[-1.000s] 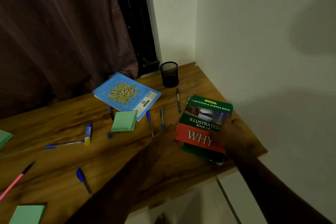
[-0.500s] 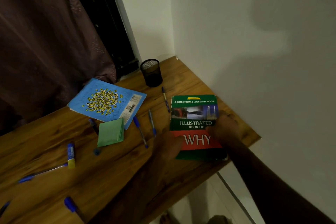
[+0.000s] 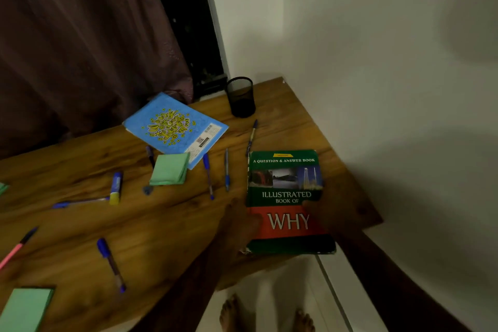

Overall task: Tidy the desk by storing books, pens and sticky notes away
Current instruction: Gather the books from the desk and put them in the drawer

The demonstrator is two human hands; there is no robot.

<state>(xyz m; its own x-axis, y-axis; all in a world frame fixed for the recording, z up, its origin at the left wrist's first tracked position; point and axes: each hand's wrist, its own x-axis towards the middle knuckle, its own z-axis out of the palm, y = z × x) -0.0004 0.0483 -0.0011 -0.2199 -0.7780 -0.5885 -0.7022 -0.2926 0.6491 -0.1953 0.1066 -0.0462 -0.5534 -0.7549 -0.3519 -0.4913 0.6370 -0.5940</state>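
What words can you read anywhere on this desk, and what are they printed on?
"A QUESTION & ANSWER BOOK": top of the green and red hardcover book.
"ILLUSTRATED BOOK OF": its green middle.
"WHY": its red band.
Too blurred to read: the yellow lettering and barcode label on the blue paperback book.

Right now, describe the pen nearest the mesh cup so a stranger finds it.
A black mesh cup stands at the far right corner of the wooden desk. The pen lies just in front of it, pointing toward the top left corner of the green and red book. No other pen is as close to the cup or the book.
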